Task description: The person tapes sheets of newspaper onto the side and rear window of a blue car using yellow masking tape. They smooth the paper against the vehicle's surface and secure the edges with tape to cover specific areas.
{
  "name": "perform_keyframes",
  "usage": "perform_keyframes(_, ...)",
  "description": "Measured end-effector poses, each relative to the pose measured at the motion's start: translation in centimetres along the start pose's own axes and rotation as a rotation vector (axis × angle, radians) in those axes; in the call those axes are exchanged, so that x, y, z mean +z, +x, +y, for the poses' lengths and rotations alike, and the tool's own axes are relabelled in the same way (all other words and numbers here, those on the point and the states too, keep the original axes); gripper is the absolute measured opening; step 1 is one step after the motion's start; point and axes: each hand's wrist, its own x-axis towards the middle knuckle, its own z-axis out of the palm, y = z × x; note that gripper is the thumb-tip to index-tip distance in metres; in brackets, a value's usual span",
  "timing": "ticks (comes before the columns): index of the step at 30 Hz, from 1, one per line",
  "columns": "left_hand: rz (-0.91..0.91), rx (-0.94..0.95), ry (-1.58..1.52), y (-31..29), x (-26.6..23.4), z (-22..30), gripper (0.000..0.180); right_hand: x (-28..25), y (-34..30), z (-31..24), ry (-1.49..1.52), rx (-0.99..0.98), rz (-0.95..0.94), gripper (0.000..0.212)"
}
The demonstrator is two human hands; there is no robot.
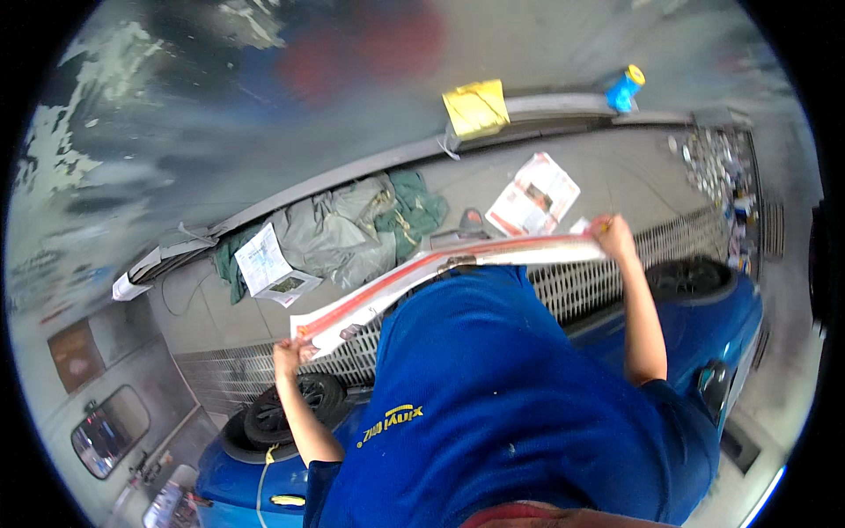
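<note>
A long, narrow strip of printed paper (pixel 519 250), white with an orange-red band, is stretched across in front of my waist. My left hand (pixel 289 355) pinches its left end, the lower one in the picture. At the other end, my right hand (pixel 612 235) grips the strip with bent fingers. Between the hands the paper bows slightly, and its middle passes just in front of my blue shirt. Both forearms are bare and held wide apart.
A blue car (pixel 590 339) with black wheels (pixel 691 277) is behind me. Floor grating (pixel 572 290) runs alongside it. Ahead lie crumpled grey sheeting (pixel 339 231), green cloth (pixel 418 204) and printed sheets (pixel 535 195). A yellow packet (pixel 476 109) and blue roll (pixel 624 91) rest on the wall ledge.
</note>
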Motion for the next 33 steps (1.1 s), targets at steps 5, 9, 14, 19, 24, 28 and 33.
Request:
perform_keyframes(5, -0.025, 0.133, 0.719, -5.0, 11.3, -9.6, 0.032, 12.6, 2.7, 8.2, 0.041, -0.09, -0.085, 0.023)
perform_keyframes(9, -0.242, -0.053, 0.38, -9.9, 21.2, -9.3, 0.031, 22.6, 0.0, 18.1, 0.355, -0.127, -0.435, 0.026)
perform_keyframes(14, -0.261, -0.079, 0.361, -10.8, 23.6, -6.9, 0.03, 24.7, -1.9, 13.1, 0.382, 0.046, -0.54, 0.028)
perform_keyframes(19, -0.272, -0.1, 0.317, -10.9, 24.9, -7.1, 0.031, 22.4, 0.5, 8.4, 0.374, 0.027, -0.491, 0.031)
perform_keyframes(24, -0.32, -0.094, 0.32, -8.0, 23.2, -5.2, 0.032, 20.7, 0.5, 4.7, 0.423, 0.031, -0.374, 0.035)
perform_keyframes(28, -0.368, -0.081, 0.349, -6.1, 21.0, -5.5, 0.034, 19.6, -0.2, 2.9, 0.473, -0.002, -0.266, 0.04)
perform_keyframes(33, -0.329, -0.007, 0.527, -2.2, 14.5, -3.7, 0.036, 18.0, 0.0, 1.7, 0.594, -0.229, 0.014, 0.045)
